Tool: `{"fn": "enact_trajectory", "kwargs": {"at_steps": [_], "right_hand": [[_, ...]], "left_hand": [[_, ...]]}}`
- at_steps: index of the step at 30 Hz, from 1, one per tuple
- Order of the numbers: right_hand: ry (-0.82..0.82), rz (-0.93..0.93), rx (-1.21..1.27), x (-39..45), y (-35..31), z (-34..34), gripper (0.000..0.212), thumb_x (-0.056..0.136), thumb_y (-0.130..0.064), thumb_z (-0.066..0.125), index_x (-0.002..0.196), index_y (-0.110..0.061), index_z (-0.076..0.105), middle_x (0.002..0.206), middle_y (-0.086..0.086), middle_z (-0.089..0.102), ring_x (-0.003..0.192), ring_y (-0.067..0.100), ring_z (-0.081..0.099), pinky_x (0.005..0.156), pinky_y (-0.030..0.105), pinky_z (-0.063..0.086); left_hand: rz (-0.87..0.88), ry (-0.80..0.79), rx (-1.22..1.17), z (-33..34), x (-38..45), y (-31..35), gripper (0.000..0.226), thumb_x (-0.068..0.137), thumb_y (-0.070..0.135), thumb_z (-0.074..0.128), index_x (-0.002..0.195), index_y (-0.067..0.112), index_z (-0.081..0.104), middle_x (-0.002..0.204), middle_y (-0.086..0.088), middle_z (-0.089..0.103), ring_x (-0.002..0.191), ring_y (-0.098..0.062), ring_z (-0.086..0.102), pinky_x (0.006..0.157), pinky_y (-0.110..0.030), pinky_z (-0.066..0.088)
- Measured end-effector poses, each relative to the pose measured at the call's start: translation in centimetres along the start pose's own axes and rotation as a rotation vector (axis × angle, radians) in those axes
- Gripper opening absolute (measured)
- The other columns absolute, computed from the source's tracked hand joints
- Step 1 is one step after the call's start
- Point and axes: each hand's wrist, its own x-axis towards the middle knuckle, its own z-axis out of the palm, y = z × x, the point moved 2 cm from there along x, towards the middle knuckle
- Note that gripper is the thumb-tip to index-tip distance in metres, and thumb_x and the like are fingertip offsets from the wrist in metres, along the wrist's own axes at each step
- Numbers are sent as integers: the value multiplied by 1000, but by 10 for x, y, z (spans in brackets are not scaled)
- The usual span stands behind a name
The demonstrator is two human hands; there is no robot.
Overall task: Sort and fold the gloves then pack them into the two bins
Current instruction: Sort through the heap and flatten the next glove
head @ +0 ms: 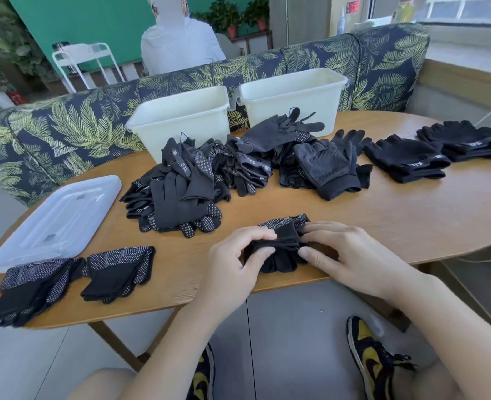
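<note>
Black dotted-palm glove (281, 241), folded double at table edge, is pinched by left hand (235, 261) and right hand (351, 255).

Round wooden worktop (354, 215). Clear plastic lid (56, 220) lies flat on its left side. Long sofa (74, 125) with dark cloth and yellow-green leaves curves behind worktop. Person in pale hooded top (181, 44) sits behind sofa, back turned. White metal rack (85, 59) at far left. Potted plants (238, 15) on shelf by green wall (94, 21). Yellow-and-black shoes (374, 356) on grey floor (290, 327) under worktop.
</note>
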Motion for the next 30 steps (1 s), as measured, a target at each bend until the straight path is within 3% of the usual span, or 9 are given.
{"fn": "enact_trajectory", "kwargs": {"at_steps": [2,6,9,12,16,20,24,26,30], "right_hand": [[34,54,4,-2,5,-4,33,103,-36,51,111,-17,76,132,-11,65,125,-5,53,107,15,39],[159,117,53,-3,8,-8,23,100,-14,56,91,-10,77,111,-9,72,105,-8,60,90,6,39],[212,168,77,0,13,-5,35,104,-28,49,83,-8,69,93,5,72,91,20,65,84,31,48],[286,238,79,6,20,-4,49,106,-38,43,84,-1,65,90,14,69,89,27,63,82,41,47],[356,329,157,19,13,-7,29,105,-30,51,96,-11,71,90,0,71,85,3,64,76,10,44],[207,313,250,39,5,2,24,100,-38,61,117,-25,70,109,-12,69,96,-1,64,77,-1,39],[-103,214,100,56,7,10,55,89,-61,64,134,-29,62,139,-15,57,132,5,47,110,24,37],[-190,231,67,61,8,10,55,86,-59,69,133,-31,62,145,-17,51,138,6,37,118,32,29],[-200,265,208,67,6,9,29,84,-43,80,107,-29,69,137,-21,55,127,1,47,105,24,34]], "left_hand": [[55,-31,53,2,-3,-2,24,89,3,76,105,20,78,117,15,73,120,-4,63,105,-18,44],[116,-86,160,5,-5,-8,20,90,16,77,108,24,78,119,23,69,124,-2,59,110,-26,41],[79,-149,192,4,-5,-9,22,88,43,73,103,27,80,114,23,71,123,3,57,111,-30,40],[70,-116,134,2,-4,-8,30,89,51,67,94,26,82,107,19,75,118,0,61,107,-31,44],[-13,67,148,-1,6,-8,8,91,33,75,92,30,83,112,20,71,121,-3,58,104,-22,42],[-198,-32,210,-5,18,-10,8,90,43,75,95,45,80,137,21,57,130,1,45,102,-10,27],[-253,-145,180,-11,25,-16,16,85,40,80,97,51,79,142,24,55,134,-1,45,113,-29,29],[-256,-178,155,-13,27,-17,17,84,36,82,94,50,79,138,25,58,131,2,48,114,-29,29],[-221,-195,140,-13,32,-21,17,81,31,85,85,39,70,133,26,61,126,6,51,113,-31,32]]}}
